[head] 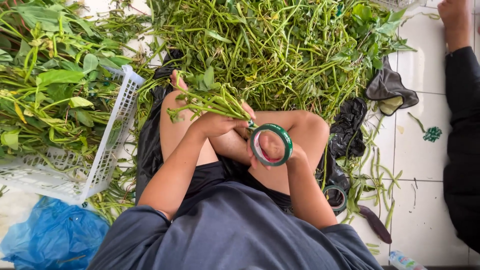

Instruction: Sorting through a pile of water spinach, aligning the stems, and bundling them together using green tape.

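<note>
Green tape roll (271, 145) is sitting in my right hand (260, 150), fingers curled through and around the ring so it's gripped tight, just above my knee. My left hand (216, 122) is clenched around a bundle of leafy green stems (200, 100), holding the bunch sideways with the leaves sticking out to the left, and the end of the tape meets the stems right where my two hands come together. I'm sitting on the white tiled floor (425, 165) with my legs crossed over a black plastic sheet (350, 130). Straight ahead there's a huge loose pile of the same greens (280, 50), and off to my left a white plastic basket (107, 160) is stuffed with more of them. A blue plastic bag (52, 235) is crumpled below the basket. There's a second tape roll (336, 197) on the floor near my right knee, with trimmed stem bits scattered around it. Someone else's leg in dark trousers (462, 145) is over on the right edge.
</note>
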